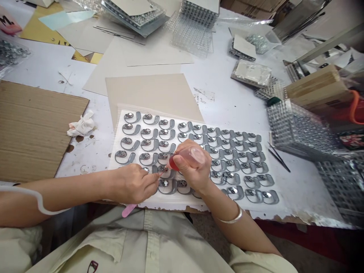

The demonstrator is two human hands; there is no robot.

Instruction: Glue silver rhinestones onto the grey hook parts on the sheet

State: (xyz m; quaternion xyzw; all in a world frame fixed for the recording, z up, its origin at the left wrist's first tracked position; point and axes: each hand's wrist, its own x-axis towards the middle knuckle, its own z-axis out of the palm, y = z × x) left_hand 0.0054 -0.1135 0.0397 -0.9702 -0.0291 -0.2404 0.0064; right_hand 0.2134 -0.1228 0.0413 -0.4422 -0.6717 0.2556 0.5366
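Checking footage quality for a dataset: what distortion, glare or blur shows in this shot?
Head view: the wide lens curves the table edge, the lower right corner falls dark, the metal studs glint, and the red-filled bottle in the right hand shows no heavy blur.

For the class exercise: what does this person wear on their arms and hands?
The left hand and right hand are bare, with no gloves. A thin silver bangle circles the right wrist. A thin white cord lies along the left forearm. The pale cream shirt has a sleeve ending above the right forearm.
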